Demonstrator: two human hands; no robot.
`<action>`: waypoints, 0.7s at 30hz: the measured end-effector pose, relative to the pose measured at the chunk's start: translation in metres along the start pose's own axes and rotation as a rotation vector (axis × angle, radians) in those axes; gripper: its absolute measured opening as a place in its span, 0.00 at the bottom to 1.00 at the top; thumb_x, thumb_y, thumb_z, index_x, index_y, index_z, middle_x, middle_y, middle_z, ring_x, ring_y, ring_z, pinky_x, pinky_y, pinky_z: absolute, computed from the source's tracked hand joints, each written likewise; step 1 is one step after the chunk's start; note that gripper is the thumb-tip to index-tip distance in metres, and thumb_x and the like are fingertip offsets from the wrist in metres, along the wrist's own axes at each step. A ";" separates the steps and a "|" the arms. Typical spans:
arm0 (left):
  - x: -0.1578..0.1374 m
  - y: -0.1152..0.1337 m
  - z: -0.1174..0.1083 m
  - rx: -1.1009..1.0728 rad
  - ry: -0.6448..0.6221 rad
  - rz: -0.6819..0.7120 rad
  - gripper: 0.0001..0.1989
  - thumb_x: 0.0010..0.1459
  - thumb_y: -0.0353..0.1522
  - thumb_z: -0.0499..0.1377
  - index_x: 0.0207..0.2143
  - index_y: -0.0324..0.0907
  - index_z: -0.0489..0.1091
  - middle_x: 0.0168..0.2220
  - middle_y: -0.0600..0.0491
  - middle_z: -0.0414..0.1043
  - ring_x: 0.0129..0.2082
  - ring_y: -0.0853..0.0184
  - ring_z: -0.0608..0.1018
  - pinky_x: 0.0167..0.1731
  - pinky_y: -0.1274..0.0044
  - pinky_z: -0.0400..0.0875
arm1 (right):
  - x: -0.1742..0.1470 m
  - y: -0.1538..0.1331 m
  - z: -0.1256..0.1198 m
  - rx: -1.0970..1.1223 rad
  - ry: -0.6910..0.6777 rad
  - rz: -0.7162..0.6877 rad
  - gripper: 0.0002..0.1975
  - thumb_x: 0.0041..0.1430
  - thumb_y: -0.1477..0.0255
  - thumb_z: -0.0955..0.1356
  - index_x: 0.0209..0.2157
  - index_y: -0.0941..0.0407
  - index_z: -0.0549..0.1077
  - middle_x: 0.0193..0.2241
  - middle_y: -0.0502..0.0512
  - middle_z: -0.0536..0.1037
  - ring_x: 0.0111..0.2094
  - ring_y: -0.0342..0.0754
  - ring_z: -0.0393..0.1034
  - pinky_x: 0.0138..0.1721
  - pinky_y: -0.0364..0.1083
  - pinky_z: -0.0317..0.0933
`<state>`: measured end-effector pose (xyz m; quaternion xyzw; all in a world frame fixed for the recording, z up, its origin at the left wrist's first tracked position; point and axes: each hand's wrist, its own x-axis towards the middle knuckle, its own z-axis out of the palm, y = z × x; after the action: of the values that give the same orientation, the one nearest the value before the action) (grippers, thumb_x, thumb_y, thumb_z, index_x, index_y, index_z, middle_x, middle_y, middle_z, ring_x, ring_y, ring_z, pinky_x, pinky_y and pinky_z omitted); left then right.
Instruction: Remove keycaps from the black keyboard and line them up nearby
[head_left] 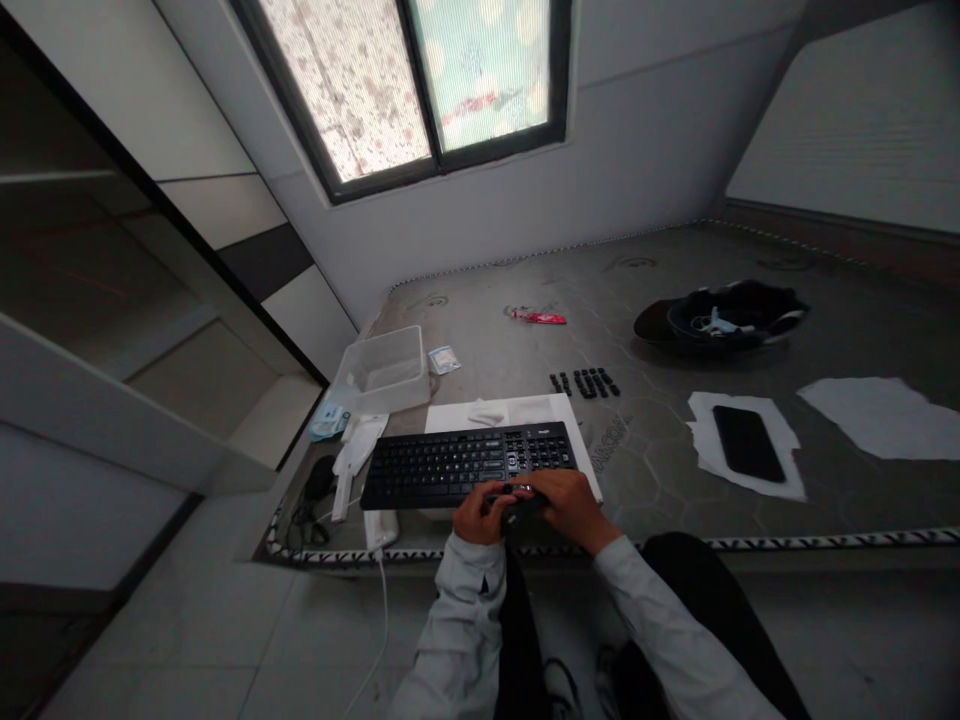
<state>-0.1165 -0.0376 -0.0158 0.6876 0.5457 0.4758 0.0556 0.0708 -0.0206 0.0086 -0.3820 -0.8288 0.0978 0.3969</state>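
In the head view, both hands work close together just below the centre of the frame, at the near right part of a black keyboard. The left hand comes up from the bottom edge, its forearm almost upright in the frame, with the wrist bent and the fingers curled inward to the right. The right hand reaches in from the lower right, its forearm slanting up and left, back of the hand upward, fingers bent toward the left hand's fingertips. The fingertips of both hands meet over the keyboard's near edge; whether they pinch something small cannot be told. Pale sleeves cover both forearms.

The keyboard lies on a white board, slightly tilted in the frame, with gaps among its keys left of the number pad. Above its right end, loose black keycaps stand in short rows on the grey mat. A translucent plastic box sits left of centre, a small white packet just beside it. A black smartphone lies on white paper at right.
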 end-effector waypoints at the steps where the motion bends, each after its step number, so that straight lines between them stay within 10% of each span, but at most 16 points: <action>1: 0.000 0.000 0.000 -0.003 -0.003 0.005 0.10 0.61 0.38 0.58 0.36 0.44 0.77 0.29 0.54 0.80 0.18 0.74 0.74 0.23 0.82 0.72 | 0.000 0.000 0.001 0.008 0.001 0.010 0.12 0.61 0.75 0.67 0.46 0.51 0.76 0.37 0.54 0.82 0.37 0.47 0.77 0.37 0.44 0.65; 21: 0.002 0.009 0.000 0.025 0.037 0.114 0.12 0.65 0.36 0.54 0.36 0.43 0.76 0.32 0.51 0.80 0.27 0.70 0.81 0.31 0.81 0.76 | 0.018 -0.019 -0.009 0.086 -0.071 0.519 0.09 0.55 0.73 0.68 0.35 0.46 0.79 0.33 0.47 0.82 0.37 0.49 0.77 0.36 0.44 0.64</action>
<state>-0.1104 -0.0392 -0.0094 0.7094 0.5123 0.4840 0.0100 0.0600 -0.0226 0.0341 -0.5610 -0.7116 0.2447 0.3450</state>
